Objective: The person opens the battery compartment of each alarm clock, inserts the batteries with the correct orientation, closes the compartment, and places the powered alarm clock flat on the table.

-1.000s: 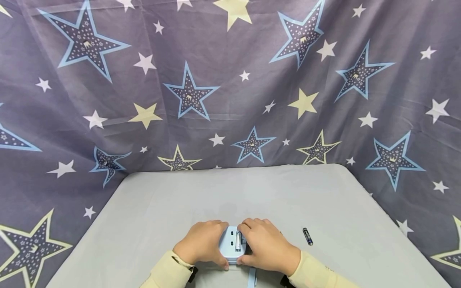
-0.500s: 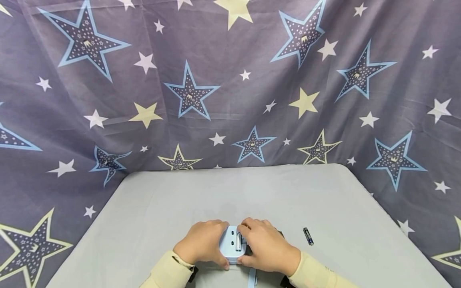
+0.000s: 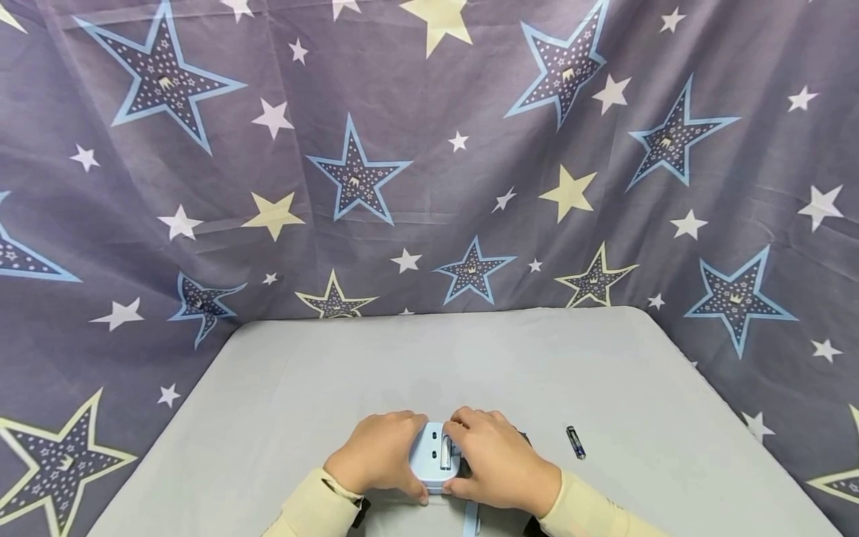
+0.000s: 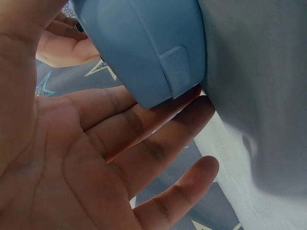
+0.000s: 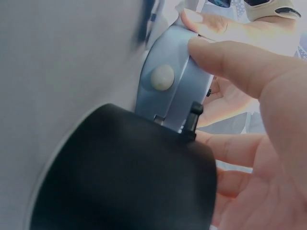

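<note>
- Left hand [image 3: 384, 453] and right hand [image 3: 499, 462] grasp blue device [image 3: 423, 459] from opposite sides.
- Silvery piece [image 3: 446, 452] between hands.
- Dark battery [image 3: 575, 442] apart, right of grip.

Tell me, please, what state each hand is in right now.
Left hand: closed, gripping the left side of the light-blue device.
Right hand: closed, gripping the same device's right side.

The head view is evenly lit; the left wrist view is dim, soft shadow darkening the tabletop [image 4: 261, 72].
</note>
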`<state>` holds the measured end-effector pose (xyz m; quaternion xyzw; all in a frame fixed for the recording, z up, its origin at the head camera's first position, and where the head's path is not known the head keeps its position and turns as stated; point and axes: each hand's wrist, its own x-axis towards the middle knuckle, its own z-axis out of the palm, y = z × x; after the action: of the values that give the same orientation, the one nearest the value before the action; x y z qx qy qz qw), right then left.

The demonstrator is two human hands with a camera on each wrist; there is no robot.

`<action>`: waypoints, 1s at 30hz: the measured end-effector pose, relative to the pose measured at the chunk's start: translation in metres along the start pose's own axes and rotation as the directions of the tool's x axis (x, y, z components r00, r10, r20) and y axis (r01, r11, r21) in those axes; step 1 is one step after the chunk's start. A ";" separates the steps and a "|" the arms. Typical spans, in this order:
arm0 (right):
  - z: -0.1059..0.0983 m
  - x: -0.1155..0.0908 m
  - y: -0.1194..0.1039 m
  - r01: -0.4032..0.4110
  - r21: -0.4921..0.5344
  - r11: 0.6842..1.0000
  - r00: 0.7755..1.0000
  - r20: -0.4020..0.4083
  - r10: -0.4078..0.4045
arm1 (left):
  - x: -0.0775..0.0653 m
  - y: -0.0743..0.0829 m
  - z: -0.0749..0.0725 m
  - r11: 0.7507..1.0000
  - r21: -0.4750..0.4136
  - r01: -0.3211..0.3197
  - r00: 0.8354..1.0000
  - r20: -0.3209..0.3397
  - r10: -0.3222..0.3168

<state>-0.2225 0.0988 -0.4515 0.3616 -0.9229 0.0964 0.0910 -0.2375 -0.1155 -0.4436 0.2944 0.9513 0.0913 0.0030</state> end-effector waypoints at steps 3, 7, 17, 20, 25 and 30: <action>0.000 0.000 -0.001 -0.004 0.000 1.000 1.000 -0.004 0.004 | 0.000 0.000 0.001 1.000 0.001 0.002 1.000 -0.003 -0.002; 0.000 -0.001 -0.002 -0.019 -0.001 1.000 1.000 -0.002 0.019 | 0.000 -0.001 0.002 1.000 0.006 0.005 1.000 -0.005 -0.005; -0.001 -0.001 -0.003 -0.017 -0.014 1.000 1.000 -0.006 0.017 | 0.000 -0.001 0.000 1.000 0.006 0.011 1.000 0.007 -0.011; -0.001 -0.001 -0.003 -0.011 -0.011 1.000 1.000 -0.009 0.011 | 0.000 0.000 -0.001 1.000 0.008 0.011 1.000 0.008 -0.011; 0.000 -0.001 -0.002 -0.007 -0.006 1.000 1.000 -0.004 0.007 | 0.000 0.000 -0.001 1.000 -0.002 0.008 1.000 0.012 -0.008; -0.001 -0.002 -0.003 -0.001 -0.022 1.000 1.000 -0.011 0.000 | 0.000 -0.001 0.000 1.000 0.002 0.009 1.000 0.009 -0.009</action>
<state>-0.2195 0.0981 -0.4506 0.3598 -0.9235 0.0882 0.1001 -0.2381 -0.1160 -0.4435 0.2905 0.9527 0.0892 0.0076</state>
